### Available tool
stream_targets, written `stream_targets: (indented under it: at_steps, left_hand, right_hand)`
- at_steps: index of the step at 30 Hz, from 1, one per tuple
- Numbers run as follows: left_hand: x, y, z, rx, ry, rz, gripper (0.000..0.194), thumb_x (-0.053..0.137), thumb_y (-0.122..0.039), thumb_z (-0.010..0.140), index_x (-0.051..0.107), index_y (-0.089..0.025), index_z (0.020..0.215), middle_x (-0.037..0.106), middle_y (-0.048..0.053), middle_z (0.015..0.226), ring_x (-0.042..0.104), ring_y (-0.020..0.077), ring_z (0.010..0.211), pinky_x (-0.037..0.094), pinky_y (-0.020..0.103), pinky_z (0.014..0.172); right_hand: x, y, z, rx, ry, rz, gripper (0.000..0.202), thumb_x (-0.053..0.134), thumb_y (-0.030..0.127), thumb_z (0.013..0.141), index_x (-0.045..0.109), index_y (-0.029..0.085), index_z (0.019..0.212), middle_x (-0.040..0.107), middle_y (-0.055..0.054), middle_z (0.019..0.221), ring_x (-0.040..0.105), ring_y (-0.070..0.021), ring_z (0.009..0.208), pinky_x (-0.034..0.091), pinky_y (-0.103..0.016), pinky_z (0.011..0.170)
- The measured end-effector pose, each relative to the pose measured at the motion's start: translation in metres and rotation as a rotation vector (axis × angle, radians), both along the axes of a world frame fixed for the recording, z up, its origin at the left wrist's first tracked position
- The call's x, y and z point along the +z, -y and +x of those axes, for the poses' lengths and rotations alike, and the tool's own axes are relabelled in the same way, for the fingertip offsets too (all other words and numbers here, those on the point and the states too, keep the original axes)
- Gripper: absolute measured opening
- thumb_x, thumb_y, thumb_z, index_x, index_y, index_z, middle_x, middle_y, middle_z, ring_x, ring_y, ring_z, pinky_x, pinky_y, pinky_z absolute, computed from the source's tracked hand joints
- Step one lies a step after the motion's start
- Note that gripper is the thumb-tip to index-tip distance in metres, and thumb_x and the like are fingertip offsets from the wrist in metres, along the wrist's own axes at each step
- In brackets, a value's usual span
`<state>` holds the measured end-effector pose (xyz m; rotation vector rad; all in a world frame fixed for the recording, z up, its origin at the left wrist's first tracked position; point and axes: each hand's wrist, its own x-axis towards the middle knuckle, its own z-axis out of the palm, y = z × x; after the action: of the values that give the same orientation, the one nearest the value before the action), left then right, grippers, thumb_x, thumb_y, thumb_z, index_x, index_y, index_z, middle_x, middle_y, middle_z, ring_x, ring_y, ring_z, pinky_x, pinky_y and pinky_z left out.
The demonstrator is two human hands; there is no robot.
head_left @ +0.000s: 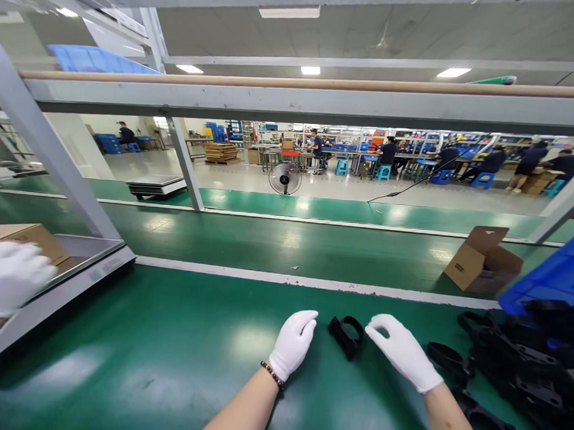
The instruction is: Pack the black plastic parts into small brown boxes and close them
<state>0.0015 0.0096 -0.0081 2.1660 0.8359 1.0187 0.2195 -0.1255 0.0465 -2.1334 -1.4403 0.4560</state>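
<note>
A small black plastic part with a ring-shaped loop [345, 339] rests on the green work surface [188, 351] between my hands. My left hand [293, 345], in a white glove with a beaded bracelet at the wrist, is just left of this part, its thumb a little apart from the curved fingers. On the other side, my right hand [402, 351], also white-gloved, curves its thumb and fingers with a gap between them. Both hands look empty, and neither clearly touches the part. A heap of black plastic parts [524, 362] lies to the right of my right hand.
At the far left, another person's gloved hand [12, 277] is over a cardboard box [40, 244] on a metal-edged platform [86, 272]. An open carton [481, 264] and a blue bin [558, 271] stand at right. Metal posts and a crossbar [293, 101] span ahead.
</note>
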Motion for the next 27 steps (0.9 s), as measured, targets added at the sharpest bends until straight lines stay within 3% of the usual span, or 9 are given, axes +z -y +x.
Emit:
stream_targets:
  at_steps: [3, 5, 7, 11, 14, 19, 23, 27]
  left_hand:
    - [0.001, 0.001, 0.000, 0.016, -0.012, -0.010, 0.029, 0.045, -0.028, 0.089, 0.068, -0.019, 0.104, 0.071, 0.006, 0.107, 0.065, 0.0196, 0.101, 0.052, 0.040, 0.096]
    - [0.002, 0.001, 0.000, 0.021, -0.021, -0.019, 0.029, 0.045, -0.027, 0.089, 0.068, -0.020, 0.104, 0.071, 0.006, 0.107, 0.065, 0.0194, 0.101, 0.052, 0.039, 0.096]
    - [0.003, 0.001, -0.001, 0.021, -0.028, -0.026, 0.029, 0.044, -0.026, 0.089, 0.068, -0.019, 0.104, 0.071, 0.005, 0.107, 0.065, 0.0191, 0.101, 0.052, 0.039, 0.096]
    - [0.004, 0.001, 0.000, 0.007, -0.095, -0.031, 0.031, 0.042, -0.025, 0.091, 0.067, -0.018, 0.107, 0.070, 0.006, 0.110, 0.064, 0.0191, 0.104, 0.051, 0.038, 0.097]
    - [0.002, 0.002, 0.002, -0.039, -0.164, -0.016, 0.027, 0.048, -0.024, 0.087, 0.068, -0.020, 0.105, 0.070, 0.005, 0.110, 0.063, 0.0216, 0.107, 0.049, 0.042, 0.099]
    - [-0.002, 0.006, 0.002, -0.140, -0.334, 0.108, 0.026, 0.053, -0.017, 0.083, 0.067, -0.021, 0.104, 0.070, 0.003, 0.111, 0.055, 0.0270, 0.118, 0.039, 0.050, 0.107]
    - [-0.002, 0.006, 0.001, -0.150, -0.366, 0.134, 0.025, 0.051, -0.019, 0.086, 0.066, -0.023, 0.106, 0.069, 0.002, 0.112, 0.054, 0.0269, 0.119, 0.040, 0.050, 0.107]
    - [-0.001, 0.005, 0.000, -0.149, -0.380, 0.151, 0.026, 0.051, -0.019, 0.086, 0.066, -0.023, 0.106, 0.069, 0.003, 0.112, 0.055, 0.0270, 0.119, 0.041, 0.050, 0.106]
  right_hand:
    - [-0.001, 0.002, -0.008, 0.184, 0.150, 0.068, 0.045, 0.053, 0.039, 0.081, 0.057, 0.030, 0.125, 0.047, -0.004, 0.139, 0.042, -0.0248, 0.127, 0.036, -0.042, 0.104]
    - [-0.007, -0.001, -0.016, 0.316, 0.282, 0.087, 0.049, 0.057, 0.031, 0.079, 0.054, 0.033, 0.128, 0.050, -0.003, 0.136, 0.045, -0.0255, 0.126, 0.039, -0.043, 0.102]
    - [-0.014, -0.006, -0.025, 0.361, 0.384, 0.121, 0.047, 0.056, 0.025, 0.079, 0.055, 0.032, 0.126, 0.062, -0.005, 0.119, 0.055, -0.0249, 0.113, 0.042, -0.044, 0.099]
    - [-0.024, -0.015, -0.044, 0.331, 0.465, 0.245, 0.035, 0.052, 0.020, 0.083, 0.059, 0.026, 0.116, 0.066, -0.004, 0.088, 0.062, -0.0186, 0.083, 0.040, -0.047, 0.099]
    - [-0.030, -0.019, -0.058, 0.334, 0.454, 0.324, 0.030, 0.053, 0.019, 0.082, 0.058, 0.023, 0.111, 0.065, -0.004, 0.089, 0.061, -0.0182, 0.087, 0.039, -0.046, 0.100]
    - [-0.042, -0.025, -0.061, 0.330, 0.426, 0.378, 0.024, 0.059, 0.041, 0.084, 0.061, 0.022, 0.098, 0.064, -0.002, 0.081, 0.062, -0.0177, 0.082, 0.038, -0.045, 0.099]
    - [-0.045, -0.028, -0.056, 0.285, 0.439, 0.369, 0.020, 0.050, 0.038, 0.090, 0.062, 0.022, 0.092, 0.065, -0.002, 0.079, 0.061, -0.0174, 0.079, 0.044, -0.037, 0.086]
    - [-0.044, -0.027, -0.058, 0.271, 0.466, 0.366, 0.023, 0.051, 0.039, 0.089, 0.062, 0.022, 0.099, 0.065, -0.002, 0.081, 0.061, -0.0178, 0.078, 0.045, -0.031, 0.074]
